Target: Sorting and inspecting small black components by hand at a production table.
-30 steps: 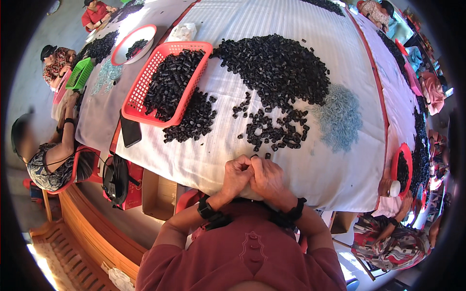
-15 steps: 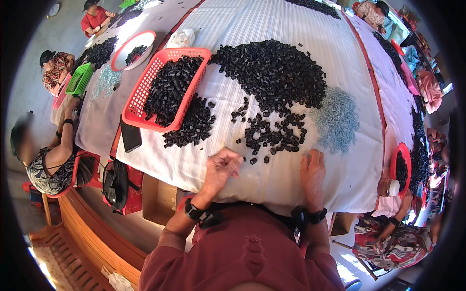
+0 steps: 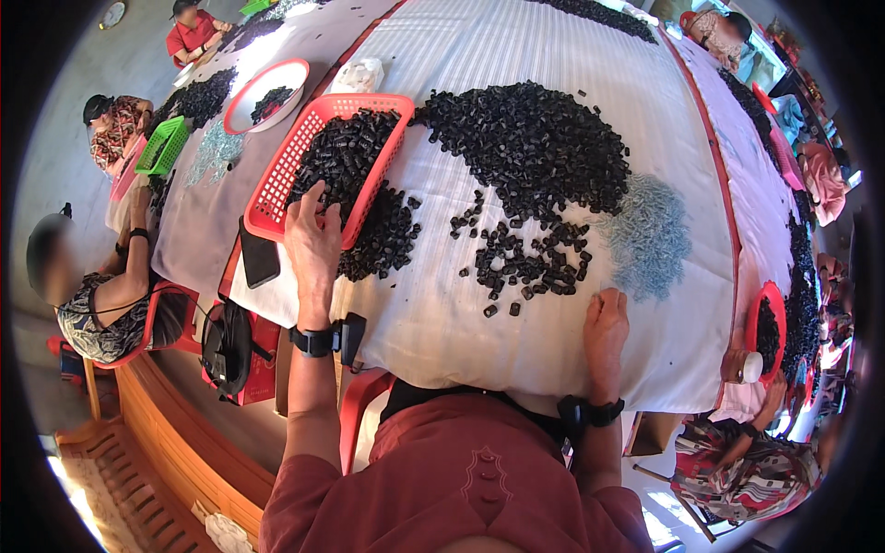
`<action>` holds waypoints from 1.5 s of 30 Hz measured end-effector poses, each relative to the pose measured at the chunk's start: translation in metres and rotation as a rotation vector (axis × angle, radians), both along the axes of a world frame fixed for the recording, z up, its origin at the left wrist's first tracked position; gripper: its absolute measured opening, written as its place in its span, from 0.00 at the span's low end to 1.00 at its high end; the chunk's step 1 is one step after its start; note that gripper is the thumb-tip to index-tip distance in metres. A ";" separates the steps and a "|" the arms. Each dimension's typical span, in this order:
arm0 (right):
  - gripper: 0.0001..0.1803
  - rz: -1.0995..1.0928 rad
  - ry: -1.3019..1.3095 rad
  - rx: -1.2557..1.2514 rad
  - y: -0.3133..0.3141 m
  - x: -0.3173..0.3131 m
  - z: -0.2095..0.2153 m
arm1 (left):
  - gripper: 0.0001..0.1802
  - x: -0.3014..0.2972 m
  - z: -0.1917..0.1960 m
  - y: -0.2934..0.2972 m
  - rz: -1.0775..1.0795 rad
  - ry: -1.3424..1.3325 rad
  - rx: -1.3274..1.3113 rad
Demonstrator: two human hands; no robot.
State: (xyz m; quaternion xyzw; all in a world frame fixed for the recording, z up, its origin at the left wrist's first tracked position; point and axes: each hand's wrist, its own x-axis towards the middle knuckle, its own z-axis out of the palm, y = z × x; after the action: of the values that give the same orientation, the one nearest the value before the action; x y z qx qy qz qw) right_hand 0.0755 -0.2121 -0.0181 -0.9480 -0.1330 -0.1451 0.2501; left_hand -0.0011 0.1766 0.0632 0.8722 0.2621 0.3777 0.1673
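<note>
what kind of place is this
Probably a small workshop for hand sorting or assembly: a long cloth-covered table heaped with small black parts, red plastic baskets, and several seated workers along its edges.

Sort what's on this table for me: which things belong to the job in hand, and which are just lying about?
In the job: left hand on the red basket; black pieces; right hand; pale blue pieces.
Lying about: dark phone; white bag; round red tray.

Left hand [image 3: 312,241]: arm stretched forward and to the left, palm down, fingers [image 3: 310,201] spread and extended; black band on the wrist. Right hand [image 3: 606,324]: arm drawn closer to the body, palm down, fingers loosely curled, holding nothing; black wrist band.
</note>
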 end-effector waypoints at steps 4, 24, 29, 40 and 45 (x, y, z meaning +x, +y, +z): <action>0.07 0.142 -0.007 0.321 -0.003 -0.002 -0.001 | 0.11 -0.015 0.001 -0.045 -0.159 -0.179 -0.070; 0.04 0.501 0.667 0.995 0.044 -0.062 0.031 | 0.05 -0.031 -0.053 -0.188 -1.016 0.075 -1.045; 0.04 0.444 0.660 1.025 0.045 -0.062 0.027 | 0.04 -0.029 -0.050 -0.193 -0.966 0.062 -0.796; 0.09 0.388 0.526 0.986 0.040 -0.055 0.007 | 0.06 -0.021 -0.076 -0.187 -0.833 0.010 -1.466; 0.09 0.120 0.241 0.625 0.027 -0.035 0.013 | 0.04 -0.024 -0.073 -0.185 -0.836 0.012 -1.454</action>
State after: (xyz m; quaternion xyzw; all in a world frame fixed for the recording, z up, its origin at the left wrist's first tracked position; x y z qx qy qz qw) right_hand 0.0404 -0.1850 -0.0047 -0.8264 -0.1072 -0.0505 0.5504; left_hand -0.0255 -0.0086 -0.0096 0.5743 0.0963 0.0167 0.8128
